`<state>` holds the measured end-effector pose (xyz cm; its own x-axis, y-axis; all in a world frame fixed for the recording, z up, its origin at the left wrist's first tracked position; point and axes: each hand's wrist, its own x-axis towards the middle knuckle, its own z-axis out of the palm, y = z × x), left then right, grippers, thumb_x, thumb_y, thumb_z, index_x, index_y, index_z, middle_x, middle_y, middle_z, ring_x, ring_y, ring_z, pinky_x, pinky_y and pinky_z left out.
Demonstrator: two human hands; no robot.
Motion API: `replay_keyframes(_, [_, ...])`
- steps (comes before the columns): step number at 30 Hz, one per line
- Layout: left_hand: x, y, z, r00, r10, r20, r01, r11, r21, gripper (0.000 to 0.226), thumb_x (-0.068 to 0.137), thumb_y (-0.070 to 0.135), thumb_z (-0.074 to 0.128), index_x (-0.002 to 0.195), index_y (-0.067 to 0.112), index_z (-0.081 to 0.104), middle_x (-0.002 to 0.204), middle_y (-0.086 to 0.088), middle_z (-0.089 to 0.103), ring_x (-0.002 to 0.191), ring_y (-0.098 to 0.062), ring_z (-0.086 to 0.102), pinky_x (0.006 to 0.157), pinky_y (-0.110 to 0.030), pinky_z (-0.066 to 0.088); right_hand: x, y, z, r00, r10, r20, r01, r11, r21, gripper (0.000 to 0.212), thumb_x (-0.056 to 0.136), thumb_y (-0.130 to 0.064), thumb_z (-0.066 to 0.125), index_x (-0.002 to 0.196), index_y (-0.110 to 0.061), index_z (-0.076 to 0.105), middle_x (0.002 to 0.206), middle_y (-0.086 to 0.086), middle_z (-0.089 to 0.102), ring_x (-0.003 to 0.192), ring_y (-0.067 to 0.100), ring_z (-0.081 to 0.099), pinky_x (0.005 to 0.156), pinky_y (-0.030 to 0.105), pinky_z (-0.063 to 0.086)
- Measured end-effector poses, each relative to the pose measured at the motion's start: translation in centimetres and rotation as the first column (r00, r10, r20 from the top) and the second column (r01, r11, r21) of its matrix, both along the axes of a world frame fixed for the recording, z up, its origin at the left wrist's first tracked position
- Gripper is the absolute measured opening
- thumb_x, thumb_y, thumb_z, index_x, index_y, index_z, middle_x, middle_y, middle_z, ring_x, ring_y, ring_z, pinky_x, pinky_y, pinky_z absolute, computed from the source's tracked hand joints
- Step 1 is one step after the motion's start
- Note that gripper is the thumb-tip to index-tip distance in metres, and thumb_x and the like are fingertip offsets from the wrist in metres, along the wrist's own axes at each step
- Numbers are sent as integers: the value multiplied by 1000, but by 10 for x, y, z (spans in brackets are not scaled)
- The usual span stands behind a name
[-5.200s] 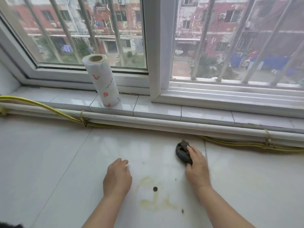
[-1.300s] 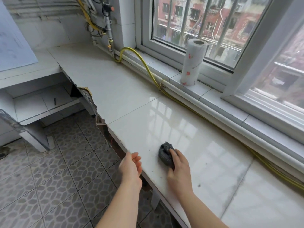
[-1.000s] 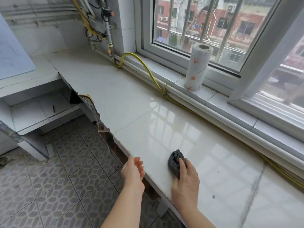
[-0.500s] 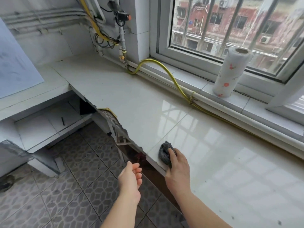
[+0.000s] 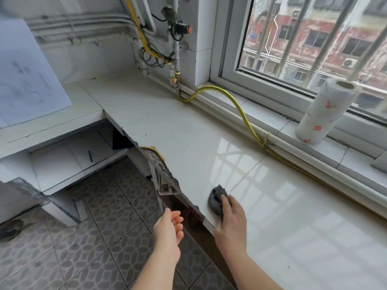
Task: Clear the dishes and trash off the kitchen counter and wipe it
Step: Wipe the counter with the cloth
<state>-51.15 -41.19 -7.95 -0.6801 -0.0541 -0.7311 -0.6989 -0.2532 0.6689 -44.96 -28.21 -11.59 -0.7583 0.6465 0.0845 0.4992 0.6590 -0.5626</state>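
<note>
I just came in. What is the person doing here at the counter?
A person is wiping the white tiled counter. The right hand holds a bunched dark grey cloth against it, close to the broken front edge. The left hand is open, palm up, just off that edge above the floor, perhaps to catch crumbs. A paper towel roll stands on the windowsill.

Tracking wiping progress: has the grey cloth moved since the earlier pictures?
Yes: grey cloth slid left to the edge of the counter, farther from the paper roll.
</note>
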Motion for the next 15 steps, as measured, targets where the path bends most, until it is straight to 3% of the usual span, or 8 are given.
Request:
replay_keyframes(4, [-30,-8,11,998,59,-32,-60,998,-30,33,100,31,45,92,7,66,76,-4,60,59,-12,47,51,-23,37,-39,-6,5,992,129,-7,-129,992,-11,61,79,-8,57,139,-14,47,145,5,41,134,25,37,110,22,16])
replay_keyframes(10, [-67,9,17,994,89,-62,-91,996,-24,34,99,32,47,90,8,67,77,-4,60,61,-13,48,51,-23,38,-84,16,4,955,294,-45,-295,955,-17,66,70,-6,44,135,-11,52,140,9,48,128,29,44,108,26,23])
replay_keyframes(12, [-73,17,16,994,92,-52,-92,996,-7,33,99,32,47,91,7,67,77,-5,60,61,-13,48,51,-24,38,-96,40,3,969,243,-52,-244,970,-15,63,73,1,49,135,-10,52,137,10,49,125,30,46,107,25,24])
replay_keyframes(15, [-77,21,16,993,115,-28,-115,993,-3,33,100,31,46,90,7,67,77,-5,60,61,-13,48,51,-24,38,-108,76,3,998,28,-49,-30,999,-40,61,76,5,55,135,-7,50,134,12,50,121,32,46,105,33,33])
